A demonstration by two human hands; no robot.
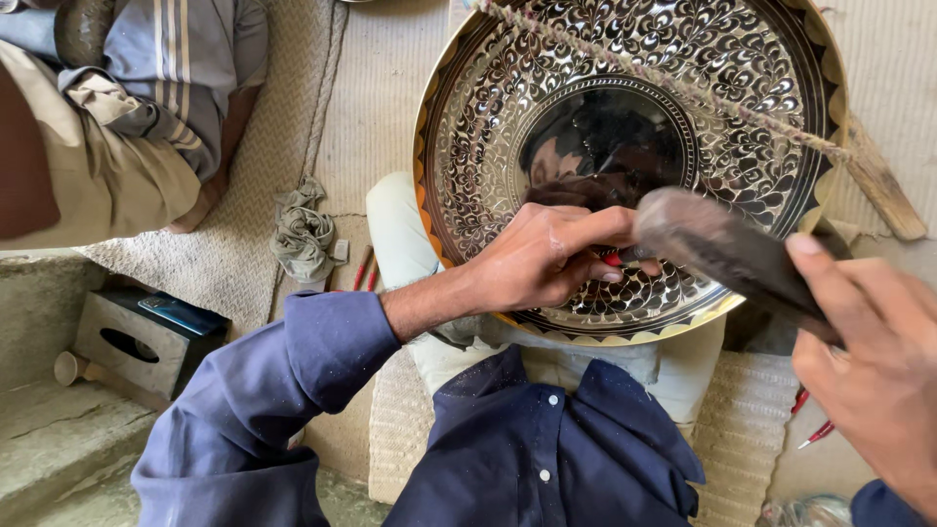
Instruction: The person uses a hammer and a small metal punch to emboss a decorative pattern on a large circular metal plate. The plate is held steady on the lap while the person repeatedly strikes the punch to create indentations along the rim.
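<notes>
A large round metal tray (488,117), engraved with fine floral patterns and shiny at its middle, leans on my lap. My left hand (547,259) rests on its lower part, fingers pinched on a small red-handled tool (612,260) whose tip is hidden. My right hand (869,351) grips the handle of a dark wooden mallet (722,249), its head hovering right beside my left fingers. A twisted rope (673,83) crosses the upper tray to a wooden stick (883,185) at the right.
Another person (137,107) sits at the upper left on a woven mat. A crumpled grey rag (303,229) and red pencils (366,268) lie beside my knee. A wooden box with a phone (181,314) on top stands at the left. More red tools (810,415) lie at lower right.
</notes>
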